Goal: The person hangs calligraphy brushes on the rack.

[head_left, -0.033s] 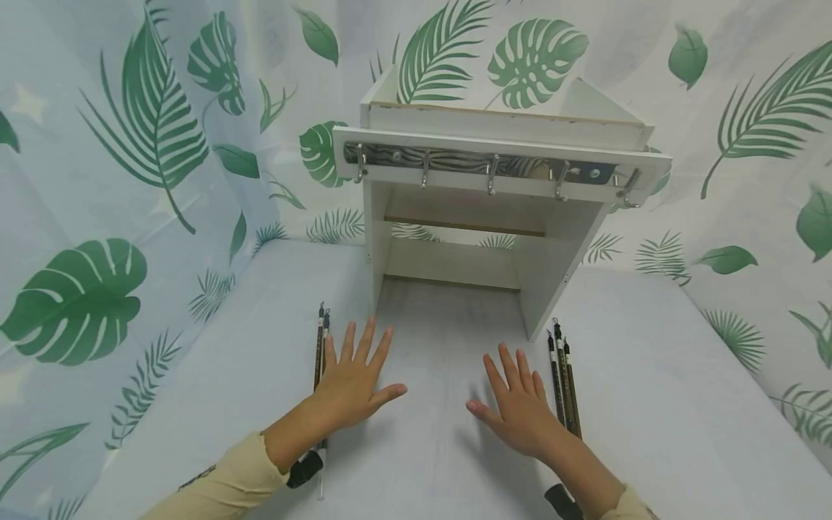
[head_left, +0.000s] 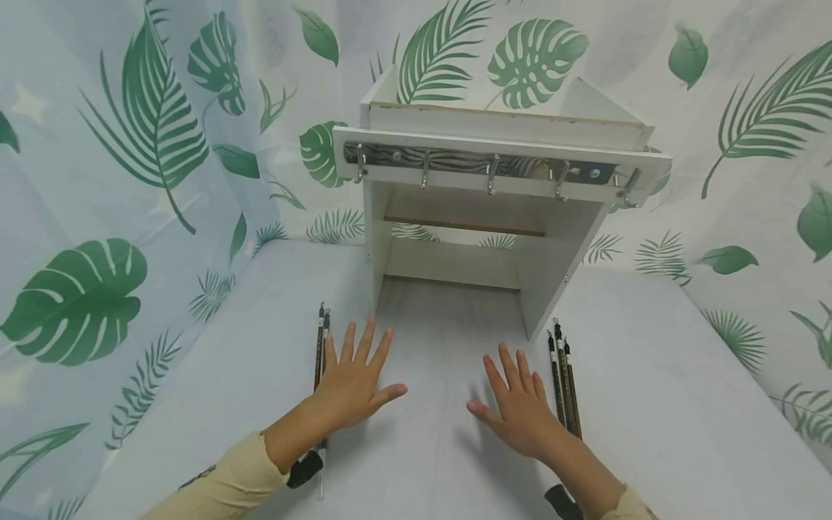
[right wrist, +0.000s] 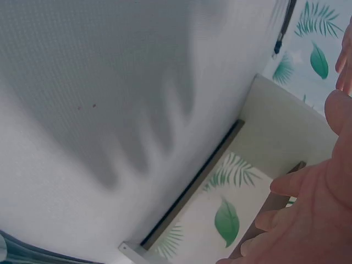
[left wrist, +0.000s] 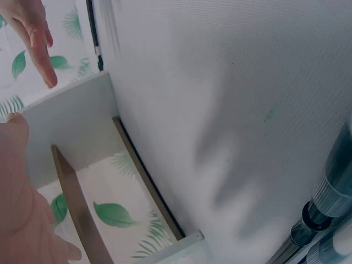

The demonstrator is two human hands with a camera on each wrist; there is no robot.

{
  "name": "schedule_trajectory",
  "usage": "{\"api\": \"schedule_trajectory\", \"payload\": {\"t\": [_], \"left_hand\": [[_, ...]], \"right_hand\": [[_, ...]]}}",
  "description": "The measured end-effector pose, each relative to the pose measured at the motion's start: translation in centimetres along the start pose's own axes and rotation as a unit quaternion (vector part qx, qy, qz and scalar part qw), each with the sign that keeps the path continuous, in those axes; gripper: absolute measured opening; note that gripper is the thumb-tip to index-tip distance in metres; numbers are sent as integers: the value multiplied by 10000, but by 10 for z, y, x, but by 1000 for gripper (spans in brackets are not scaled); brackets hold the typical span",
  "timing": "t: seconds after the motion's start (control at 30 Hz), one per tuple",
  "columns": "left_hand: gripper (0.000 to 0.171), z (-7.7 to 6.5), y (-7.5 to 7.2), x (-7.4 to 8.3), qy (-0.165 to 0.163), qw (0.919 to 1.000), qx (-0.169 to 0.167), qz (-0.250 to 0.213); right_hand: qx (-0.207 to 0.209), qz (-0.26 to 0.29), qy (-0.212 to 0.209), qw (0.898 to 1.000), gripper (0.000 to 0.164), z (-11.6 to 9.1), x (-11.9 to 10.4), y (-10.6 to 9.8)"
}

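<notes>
My left hand (head_left: 354,390) is held palm down with its fingers straight and spread, just right of two slim dark calligraphy brushes (head_left: 319,347). To the right, my right hand (head_left: 520,419) is also flat with straight fingers, next to several more brushes (head_left: 562,375) with hanging loops at their far ends. Neither hand holds anything; shadows on the cloth suggest that both hover above it. Beyond the fingertips stands a white shelf rack (head_left: 549,289) with a strip of metal hooks (head_left: 492,173). Thick brush ends (left wrist: 333,192) show at the left wrist view's lower right.
A pale cloth (head_left: 429,448) covers the table. Leaf-patterned curtains (head_left: 747,238) close off the back and both sides. Crossboards (head_left: 455,282) span the rack's side panels. Small black pieces (head_left: 304,469) sit beside both wrists.
</notes>
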State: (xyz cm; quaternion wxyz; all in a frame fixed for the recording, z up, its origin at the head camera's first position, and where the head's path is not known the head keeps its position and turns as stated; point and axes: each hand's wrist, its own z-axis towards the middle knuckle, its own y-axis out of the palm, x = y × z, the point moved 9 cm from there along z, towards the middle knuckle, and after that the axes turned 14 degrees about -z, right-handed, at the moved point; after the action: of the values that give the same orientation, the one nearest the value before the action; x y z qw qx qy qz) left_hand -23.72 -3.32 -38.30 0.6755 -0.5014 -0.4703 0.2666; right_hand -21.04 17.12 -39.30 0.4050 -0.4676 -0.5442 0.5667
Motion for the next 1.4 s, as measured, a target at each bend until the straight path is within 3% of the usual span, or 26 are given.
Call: {"api": "schedule_trajectory", "payload": {"t": [0.37, 0.47, 0.57, 0.67, 0.8, 0.93, 1.13, 1.2, 1.27, 1.33, 1.4], "left_hand": [[85, 20, -2, -5, -43, 9989, -4, -463], [88, 31, -9, -12, -28, 9967, 290, -757], [92, 45, -25, -23, -97, 9869, 975, -1283], [95, 60, -44, -33, -173, 9618, 1792, -2063], [97, 81, -64, -37, 89, 9133, 2538, -3183], [96, 99, -69, -42, 333, 8682, 2780, -4097], [96, 113, -51, -70, -127, 7871, 2950, -5415], [96, 116, -45, -75, -225, 7719, 2941, -5632], [94, 119, -40, -77, -307, 7635, 2922, -5751], [88, 122, -33, -80, -425, 7586, 2856, -5841], [80, 123, -25, -83, -615, 7646, 2781, -5782]], "right_hand": [[175, 116, 53, 9998, 74, -1, 20, 2], [197, 119, 126, 9997, 73, -1, 29, 3], [259, 154, 197, 9994, 72, 0, 37, 2], [360, 230, 210, 9989, 71, 1, 44, -2], [478, 442, 246, 9976, 70, 3, 51, -6], [333, 774, 374, 9957, 71, 3, 59, -6], [513, 1392, 507, 9876, 70, 8, 75, -8], [624, 1526, 551, 9848, 70, 10, 81, -8], [766, 1639, 660, 9813, 70, 9, 89, -8], [1013, 1784, 757, 9758, 67, 7, 97, -10], [1334, 1887, 844, 9693, 64, 4, 105, -14]]}}
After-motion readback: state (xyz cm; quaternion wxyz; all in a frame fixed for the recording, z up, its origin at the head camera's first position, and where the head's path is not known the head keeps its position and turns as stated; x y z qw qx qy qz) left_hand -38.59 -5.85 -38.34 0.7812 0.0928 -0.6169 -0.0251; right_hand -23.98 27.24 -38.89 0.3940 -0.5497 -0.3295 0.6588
